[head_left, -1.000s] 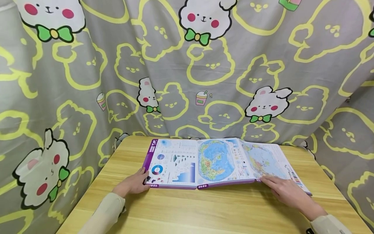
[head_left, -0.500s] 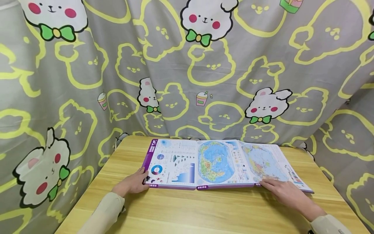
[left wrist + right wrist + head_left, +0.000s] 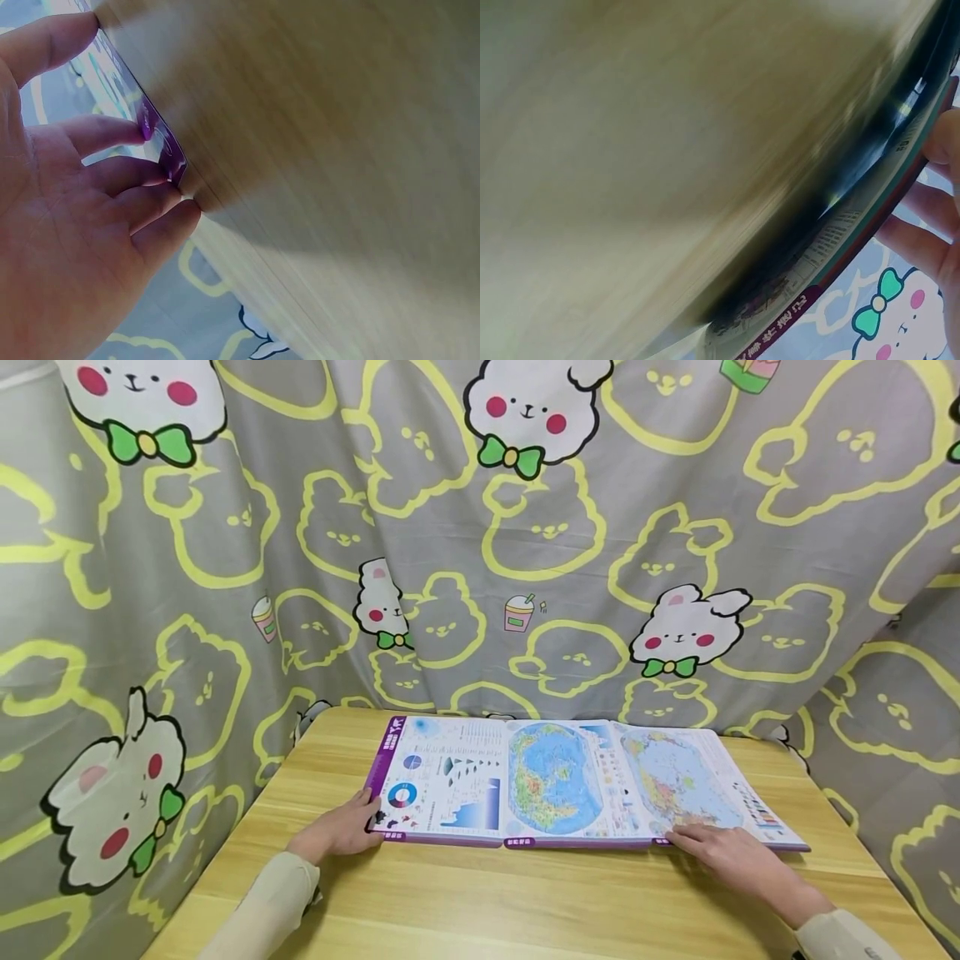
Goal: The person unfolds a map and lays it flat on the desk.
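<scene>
Glossy atlas (image 3: pixel 555 781), wooden table (image 3: pixel 525 902), both hands touching

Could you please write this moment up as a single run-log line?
left hand: rests on atlas left corner | right hand: presses right page near edge | atlas: open, nearly flat on table

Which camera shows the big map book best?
The head view: the whole open map book lies flat on the table. The left wrist view shows only its purple corner; the right wrist view shows a blurry page edge.
</scene>
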`<state>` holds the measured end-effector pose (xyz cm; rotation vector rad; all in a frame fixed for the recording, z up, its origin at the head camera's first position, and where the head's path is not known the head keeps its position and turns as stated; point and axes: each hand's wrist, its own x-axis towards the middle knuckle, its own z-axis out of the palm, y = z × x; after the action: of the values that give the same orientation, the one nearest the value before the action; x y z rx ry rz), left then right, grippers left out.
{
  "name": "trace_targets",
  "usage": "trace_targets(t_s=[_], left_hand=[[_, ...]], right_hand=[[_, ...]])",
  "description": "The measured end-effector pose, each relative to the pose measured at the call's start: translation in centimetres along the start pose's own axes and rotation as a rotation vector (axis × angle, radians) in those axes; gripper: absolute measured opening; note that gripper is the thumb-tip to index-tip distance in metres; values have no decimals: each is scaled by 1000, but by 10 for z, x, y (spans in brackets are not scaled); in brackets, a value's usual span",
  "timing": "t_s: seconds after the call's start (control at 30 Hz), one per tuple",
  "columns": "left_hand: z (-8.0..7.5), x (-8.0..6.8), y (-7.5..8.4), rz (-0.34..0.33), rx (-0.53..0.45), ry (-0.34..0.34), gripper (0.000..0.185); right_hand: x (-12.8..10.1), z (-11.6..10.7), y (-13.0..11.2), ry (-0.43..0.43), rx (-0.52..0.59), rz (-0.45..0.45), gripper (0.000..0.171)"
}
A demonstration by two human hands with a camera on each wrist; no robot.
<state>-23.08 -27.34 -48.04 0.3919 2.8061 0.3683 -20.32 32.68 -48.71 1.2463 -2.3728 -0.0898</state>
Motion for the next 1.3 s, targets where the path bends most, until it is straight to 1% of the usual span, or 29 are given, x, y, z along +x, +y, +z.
trace_targets(t_s=[0.3, 0.43, 0.5, 0.57, 0.63, 0.7, 0.73, 0.87, 1.17, 1.3], left_hand=[[-1, 0, 3, -7, -6, -7, 70], [0, 0, 3, -16, -6, -8, 70], [1, 1, 2, -14, -6, -7, 70], [2, 1, 2, -14, -1, -8, 70], [2, 1, 2, -14, -5, -8, 70], [1, 1, 1, -11, -8, -5, 70], [1, 1, 2, -11, -10, -4, 70], [1, 1, 2, -10, -12, -6, 70], [0, 0, 1, -18, -10, -12, 70], [0, 1, 1, -18, -3, -10, 70]], right_hand=[[-3, 9, 4, -31, 32, -42, 66], [-4, 11, 4, -54, 35, -53, 52], [-4, 12, 3, -67, 40, -60, 48], [-4, 13, 3, -76, 44, -64, 48], [-4, 13, 3, -80, 46, -64, 40], [-4, 14, 2, -87, 48, -62, 27], [-4, 14, 2, -91, 47, -61, 24], [-3, 14, 3, -110, 32, -62, 39], [-3, 10, 1, -144, 21, -59, 43], [-2, 10, 1, -161, 38, -47, 45]])
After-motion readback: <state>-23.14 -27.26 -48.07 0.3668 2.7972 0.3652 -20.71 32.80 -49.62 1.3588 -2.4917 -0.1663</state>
